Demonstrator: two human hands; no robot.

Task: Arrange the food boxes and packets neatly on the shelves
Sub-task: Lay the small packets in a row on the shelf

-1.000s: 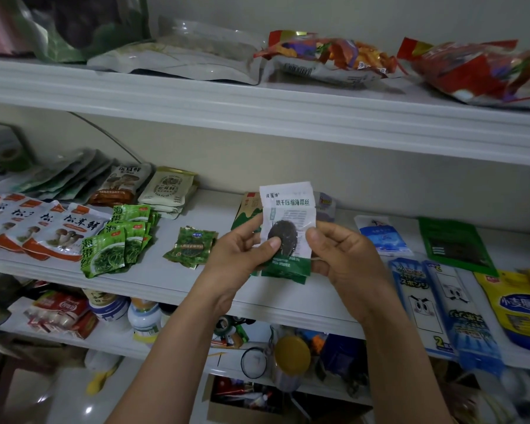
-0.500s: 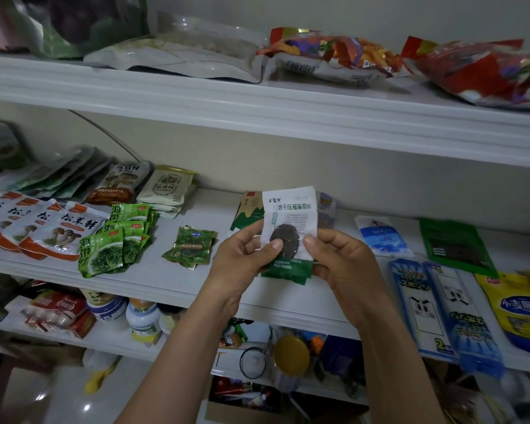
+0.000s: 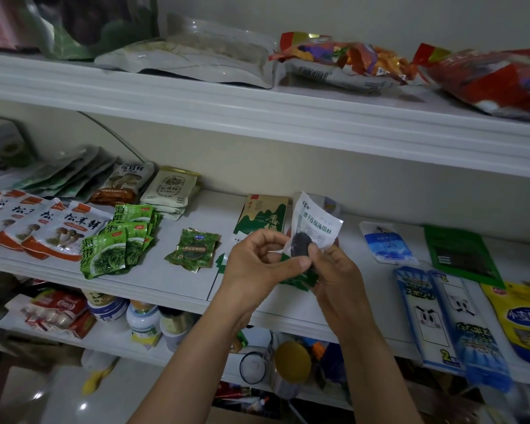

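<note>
White built-in shelving fills the view, three tiers against a pale wall. At its centre the left hand (image 3: pixel 257 261) and right hand (image 3: pixel 337 276) both pinch one small white plastic packet with a dark round window and a green foot (image 3: pixel 315 228). The left thumb and curled fingers are on its lower left, and the right thumb presses on the window. The packet is tilted towards one o'clock, held in the air over the front of the middle shelf (image 3: pixel 166 286).

Just behind the hands, at twelve o'clock, lies one cream-and-green carton with a mountain print (image 3: pixel 263 218), partly hidden by the packet. At nine o'clock lies one small dark-green foil sachet (image 3: pixel 193 250). Further out is an overlapping pile of bright green seaweed packets (image 3: pixel 120 243), too overlapped to count. Beyond it is a row of at least four white-and-orange mushroom pouches (image 3: pixel 58 231).

At ten o'clock are one brown mushroom pouch (image 3: pixel 123 185) and a short stack of cream pouches (image 3: pixel 172 191).

At three o'clock lie one white-and-blue sachet (image 3: pixel 386 243) and one flat dark-green pouch (image 3: pixel 459 255). At four o'clock are two long blue-and-white packs (image 3: pixel 423 316) and one yellow bag (image 3: pixel 527 322).

On the top shelf are one silver pouch (image 3: pixel 190 59) and two crinkled red snack bags (image 3: pixel 496 78).
</note>
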